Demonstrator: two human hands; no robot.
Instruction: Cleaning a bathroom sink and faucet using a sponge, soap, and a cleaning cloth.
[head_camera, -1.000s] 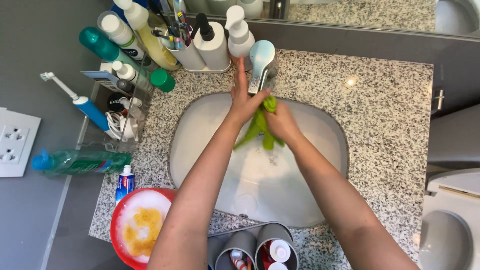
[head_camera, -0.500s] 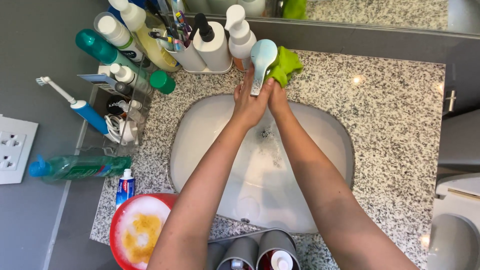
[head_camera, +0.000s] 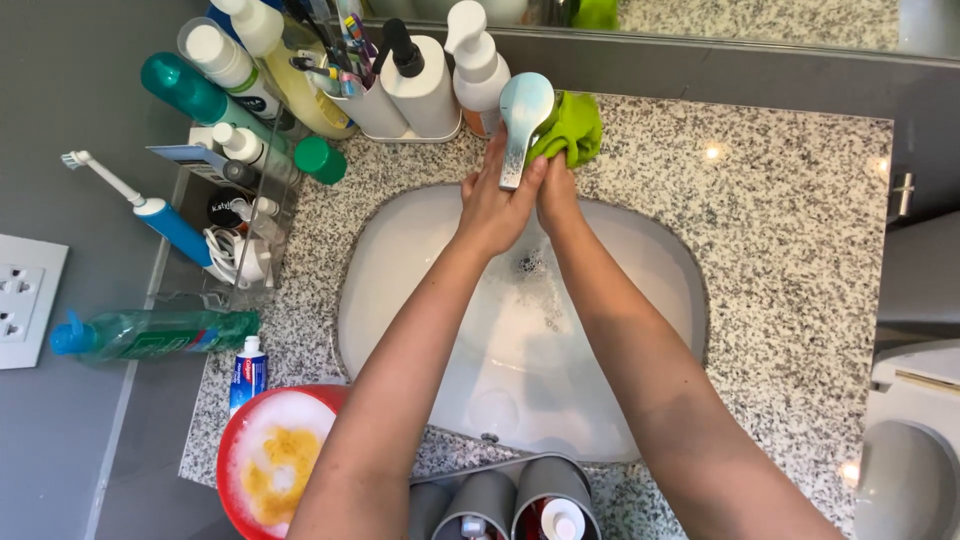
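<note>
My left hand wraps the left side of the chrome faucet, with its thumb across the spout tip. My right hand presses a green cloth against the right side of the faucet's base, on the granite counter. The fingers of that hand are partly hidden under the cloth. Both forearms reach over the white sink basin, which holds foamy water.
Pump bottles, a toothbrush cup and several bottles crowd the back left. An electric toothbrush and a rack stand at the left. A red bowl of suds, toothpaste and grey cups line the front edge.
The green cloth went from over the basin, in both hands, up to the right side of the faucet base. My left hand closed onto the spout. Little moved in the last half second.
</note>
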